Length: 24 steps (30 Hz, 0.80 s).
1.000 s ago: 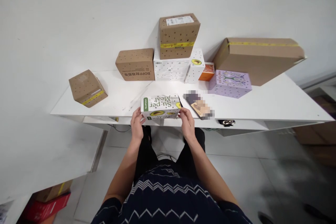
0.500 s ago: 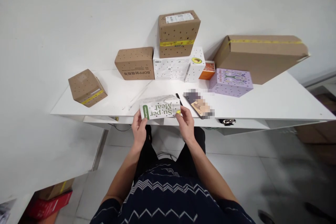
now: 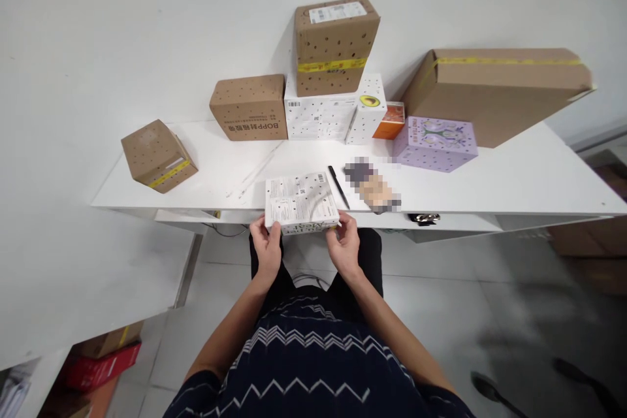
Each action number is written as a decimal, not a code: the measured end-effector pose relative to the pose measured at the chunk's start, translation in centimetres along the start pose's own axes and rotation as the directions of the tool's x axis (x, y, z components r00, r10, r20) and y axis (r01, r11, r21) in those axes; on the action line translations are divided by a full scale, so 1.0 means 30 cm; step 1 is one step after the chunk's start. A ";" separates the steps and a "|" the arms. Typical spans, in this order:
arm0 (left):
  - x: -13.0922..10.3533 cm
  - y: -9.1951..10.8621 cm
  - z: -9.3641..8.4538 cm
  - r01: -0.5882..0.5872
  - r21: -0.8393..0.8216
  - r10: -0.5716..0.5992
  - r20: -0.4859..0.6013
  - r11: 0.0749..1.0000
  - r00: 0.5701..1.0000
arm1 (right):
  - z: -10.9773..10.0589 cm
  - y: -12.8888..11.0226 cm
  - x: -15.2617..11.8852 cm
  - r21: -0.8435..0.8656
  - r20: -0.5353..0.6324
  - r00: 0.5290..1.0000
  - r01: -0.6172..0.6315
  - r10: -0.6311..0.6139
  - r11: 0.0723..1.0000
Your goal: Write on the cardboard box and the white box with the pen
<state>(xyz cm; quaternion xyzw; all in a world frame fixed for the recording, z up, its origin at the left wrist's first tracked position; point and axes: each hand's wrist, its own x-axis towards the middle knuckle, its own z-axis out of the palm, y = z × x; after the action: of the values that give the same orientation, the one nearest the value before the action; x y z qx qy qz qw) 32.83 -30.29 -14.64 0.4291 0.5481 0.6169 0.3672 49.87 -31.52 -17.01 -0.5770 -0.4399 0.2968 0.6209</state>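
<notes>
A white "Su-per Meal" box [image 3: 300, 201] dotted with small holes lies at the near edge of the white table [image 3: 490, 183], its printed back panel facing up. My left hand [image 3: 266, 245] grips its near left corner. My right hand [image 3: 343, 243] grips its near right corner. A black pen [image 3: 337, 187] lies just right of the box, and beside the pen sits a blurred flat item [image 3: 372, 185].
Along the wall stand a brown box [image 3: 249, 106], a white dotted box [image 3: 334, 117] with a taped brown box [image 3: 334, 44] on top, an orange box [image 3: 390, 121], a purple box [image 3: 435, 143] and a large carton [image 3: 494, 93]. A small brown box [image 3: 157, 155] sits far left.
Both hands have rolled the box toward me: the "Su-per Meal" face has turned down and away, and the printed back panel now faces up.
</notes>
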 end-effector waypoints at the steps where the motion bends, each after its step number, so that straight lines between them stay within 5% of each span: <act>1: 0.001 0.000 0.005 -0.004 0.006 0.004 0.000 1.000 1.000 | -0.001 -0.002 0.001 -0.035 0.000 1.000 -0.001 0.001 0.999; 11: 0.020 -0.012 0.047 -0.031 0.050 0.026 0.092 0.998 0.995 | -0.026 -0.026 0.045 -0.267 0.052 0.998 -0.013 0.028 0.964; 17: 0.045 -0.002 0.034 -0.209 0.337 0.159 0.172 0.918 0.972 | -0.030 -0.018 0.047 -0.246 0.083 0.997 0.012 0.009 0.969; 20: 0.055 0.014 0.031 -0.388 0.469 0.297 0.257 0.794 0.920 | -0.031 -0.014 0.048 -0.236 0.082 0.996 -0.004 0.024 0.972; 24: 0.052 0.037 0.048 -0.600 0.507 0.407 0.446 0.619 0.797 | -0.034 -0.012 0.051 -0.220 0.083 0.996 -0.018 0.037 0.975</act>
<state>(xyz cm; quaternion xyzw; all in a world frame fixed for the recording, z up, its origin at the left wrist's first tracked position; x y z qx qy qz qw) 33.63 -28.46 -13.29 0.7479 0.5163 0.4078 0.0884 51.38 -30.71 -16.29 -0.6346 -0.4885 0.2797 0.5296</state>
